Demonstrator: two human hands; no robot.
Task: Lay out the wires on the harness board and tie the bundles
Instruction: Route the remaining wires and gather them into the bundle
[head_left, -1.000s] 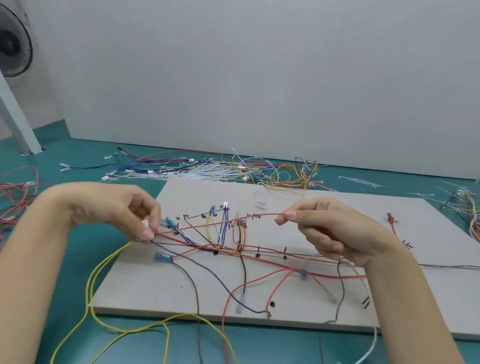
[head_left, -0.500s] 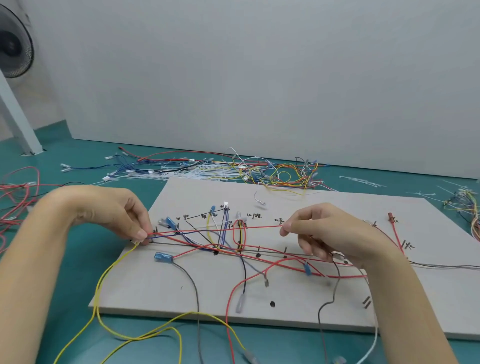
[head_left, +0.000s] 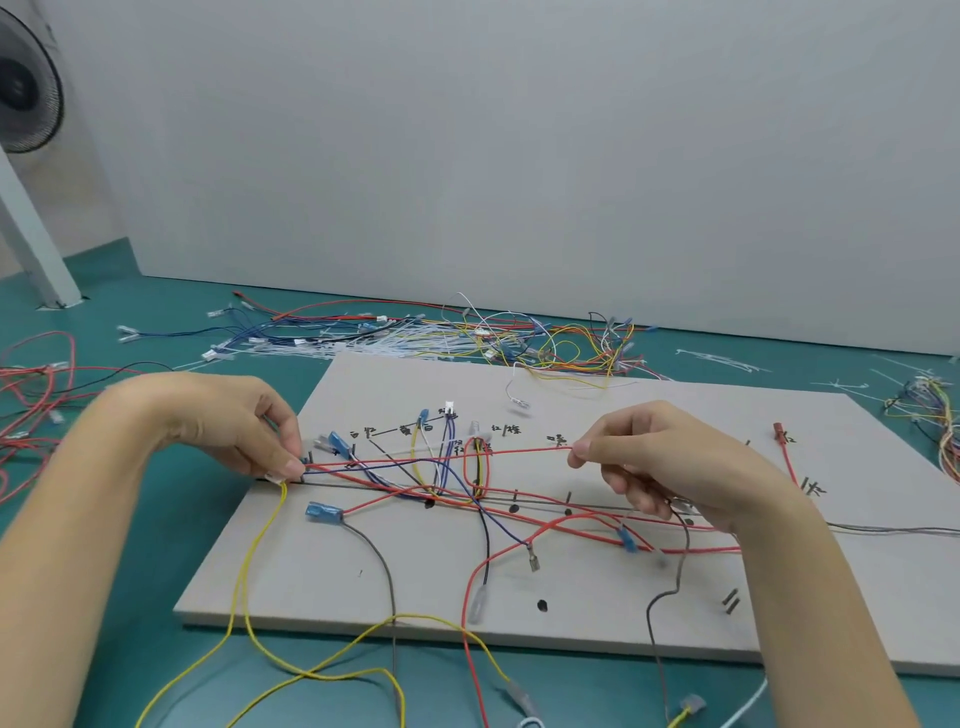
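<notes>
Red wire (head_left: 519, 453) taut left-right between left hand (head_left: 228, 421), right hand (head_left: 670, 462).

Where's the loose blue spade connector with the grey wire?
Head view: the blue connector lies on the board's left part, just below the left hand.

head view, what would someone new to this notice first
Both hands stretch one red wire taut across the grey harness board: the left hand pinches it at the board's left edge, the right hand pinches it near the middle. Under it lies a tangle of red, blue, yellow and black wires, and a long yellow wire trails off the front edge. A loose heap of wires lies on the green surface behind the board.
</notes>
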